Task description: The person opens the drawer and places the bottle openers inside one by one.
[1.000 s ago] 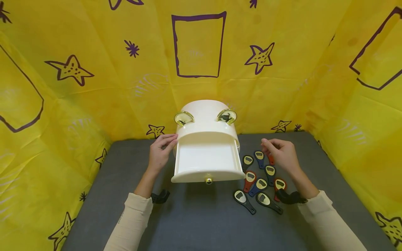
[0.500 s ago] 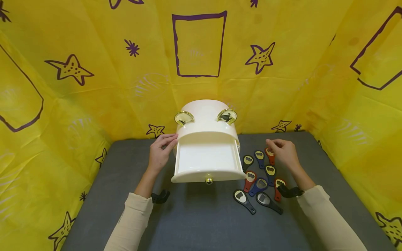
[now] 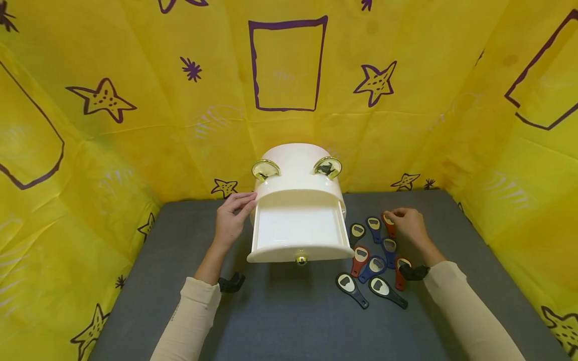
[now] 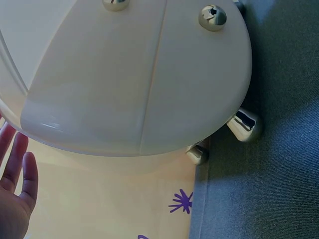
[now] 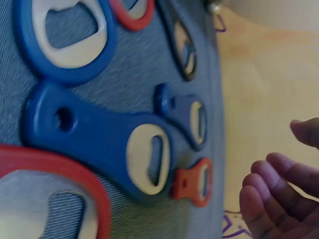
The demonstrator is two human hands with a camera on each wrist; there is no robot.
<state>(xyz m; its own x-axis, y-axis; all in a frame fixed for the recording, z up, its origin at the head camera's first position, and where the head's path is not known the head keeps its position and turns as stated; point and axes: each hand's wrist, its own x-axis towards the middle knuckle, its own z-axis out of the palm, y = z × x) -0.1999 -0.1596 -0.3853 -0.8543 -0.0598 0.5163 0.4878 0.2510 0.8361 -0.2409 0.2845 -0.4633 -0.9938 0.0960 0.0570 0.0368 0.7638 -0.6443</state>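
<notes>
A cream rounded chest [image 3: 295, 155] with gold ear-like rings stands on the table, its top drawer [image 3: 282, 254] pulled out and nothing visible inside. My left hand [image 3: 229, 223] rests its fingertips against the chest's left upper side; in the left wrist view, the fingers [image 4: 14, 159] are fairly straight along its edge. Over the far end of a group of bottle openers hovers my right hand [image 3: 410, 225], nearest to a red bottle opener [image 3: 390, 229]. In the right wrist view, its thumb and relaxed fingers [image 5: 269, 191] stand apart with nothing between them, and that red opener [image 5: 192, 184] lies on the table.
Several bottle openers lie right of the chest, among them a blue one [image 3: 373, 268], a red one [image 3: 360, 258] and a black one [image 3: 352, 288]. The grey table [image 3: 289, 326] meets yellow patterned cloth [image 3: 289, 125] at the back and sides.
My right hand has moved slightly right and then lower, toward the far red bottle opener. The left hand and the chest have stayed in place.
</notes>
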